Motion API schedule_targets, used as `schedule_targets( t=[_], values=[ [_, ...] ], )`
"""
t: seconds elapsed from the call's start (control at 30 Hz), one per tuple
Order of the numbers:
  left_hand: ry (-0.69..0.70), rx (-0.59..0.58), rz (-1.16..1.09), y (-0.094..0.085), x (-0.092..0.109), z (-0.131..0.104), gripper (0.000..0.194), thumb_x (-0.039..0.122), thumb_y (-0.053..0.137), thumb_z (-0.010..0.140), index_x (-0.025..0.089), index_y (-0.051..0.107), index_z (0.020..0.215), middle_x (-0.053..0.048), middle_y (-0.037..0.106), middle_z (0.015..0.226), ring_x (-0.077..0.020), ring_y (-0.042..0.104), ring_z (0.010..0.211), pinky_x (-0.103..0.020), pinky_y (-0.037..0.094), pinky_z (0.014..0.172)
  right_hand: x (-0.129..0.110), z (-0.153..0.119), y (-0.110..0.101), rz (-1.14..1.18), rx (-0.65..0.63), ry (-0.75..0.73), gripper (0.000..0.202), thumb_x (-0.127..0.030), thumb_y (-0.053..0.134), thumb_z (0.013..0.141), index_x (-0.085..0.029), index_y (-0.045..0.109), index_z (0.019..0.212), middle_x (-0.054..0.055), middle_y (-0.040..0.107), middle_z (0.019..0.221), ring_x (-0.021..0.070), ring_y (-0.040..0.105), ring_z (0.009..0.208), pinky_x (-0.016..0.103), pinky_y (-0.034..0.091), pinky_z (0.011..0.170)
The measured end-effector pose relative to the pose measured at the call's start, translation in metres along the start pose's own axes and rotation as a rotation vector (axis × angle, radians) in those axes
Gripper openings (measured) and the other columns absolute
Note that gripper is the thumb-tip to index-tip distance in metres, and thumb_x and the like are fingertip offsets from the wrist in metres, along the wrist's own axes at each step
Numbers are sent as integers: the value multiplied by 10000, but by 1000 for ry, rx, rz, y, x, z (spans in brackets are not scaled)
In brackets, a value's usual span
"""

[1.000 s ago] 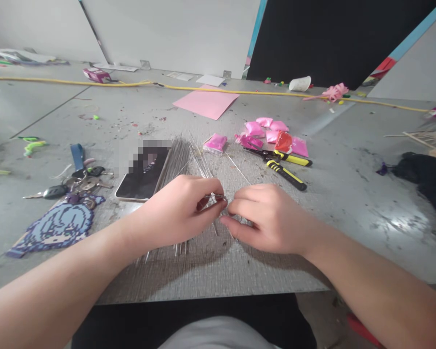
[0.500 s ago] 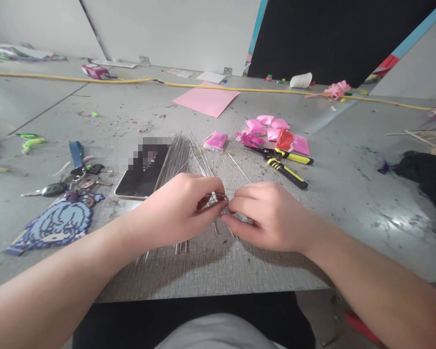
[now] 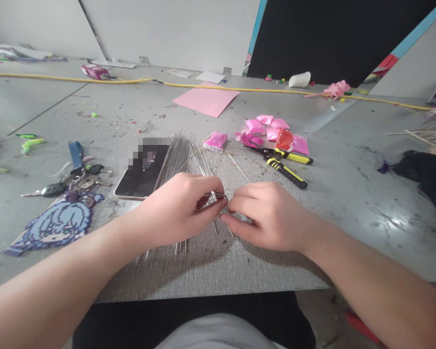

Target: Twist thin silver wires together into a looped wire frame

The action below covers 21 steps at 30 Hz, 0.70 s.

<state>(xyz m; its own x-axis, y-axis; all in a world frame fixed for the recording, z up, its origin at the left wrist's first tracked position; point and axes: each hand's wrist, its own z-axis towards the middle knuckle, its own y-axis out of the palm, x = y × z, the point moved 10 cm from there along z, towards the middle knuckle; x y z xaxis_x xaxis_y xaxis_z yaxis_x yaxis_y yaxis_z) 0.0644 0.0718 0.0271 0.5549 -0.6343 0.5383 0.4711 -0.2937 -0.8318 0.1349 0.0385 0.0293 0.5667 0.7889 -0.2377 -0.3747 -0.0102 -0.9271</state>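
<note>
Over the front of the table, my left hand [image 3: 181,208] is closed in a pinch on a short piece of twisted metal wire [image 3: 215,195]. My right hand [image 3: 269,218] meets it fingertip to fingertip, closed at the same wire's right end; its fingers hide what lies between them. Loose straight wires [image 3: 203,162] lie on the table beneath and beyond the hands. A thicker bundle of thin grey wires [image 3: 178,155] rests to their left, beside a dark phone [image 3: 140,179]. Yellow-and-black pliers [image 3: 287,169] lie beyond my right hand.
Several pink packets [image 3: 255,127] and a red one [image 3: 284,140] sit behind the pliers. Keys [image 3: 85,182] and a blue pixel-patterned piece [image 3: 60,220] lie on the left. A yellow cable [image 3: 203,87] crosses the back, over pink paper [image 3: 207,100]. Dark cloth [image 3: 421,169] is at right.
</note>
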Motion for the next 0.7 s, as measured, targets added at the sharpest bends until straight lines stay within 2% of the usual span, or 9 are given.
schedule_targets(
  t=[0.7],
  values=[
    [31,4,52,1,0,0,124,215,530,896,175,560,783,49,498,598,-89,427,530,-236,317,520,2,1,4,5,-18,14,284,-313,485,977,-155,638,798,33,596,721,153,516,668,292,363,639]
  ],
)
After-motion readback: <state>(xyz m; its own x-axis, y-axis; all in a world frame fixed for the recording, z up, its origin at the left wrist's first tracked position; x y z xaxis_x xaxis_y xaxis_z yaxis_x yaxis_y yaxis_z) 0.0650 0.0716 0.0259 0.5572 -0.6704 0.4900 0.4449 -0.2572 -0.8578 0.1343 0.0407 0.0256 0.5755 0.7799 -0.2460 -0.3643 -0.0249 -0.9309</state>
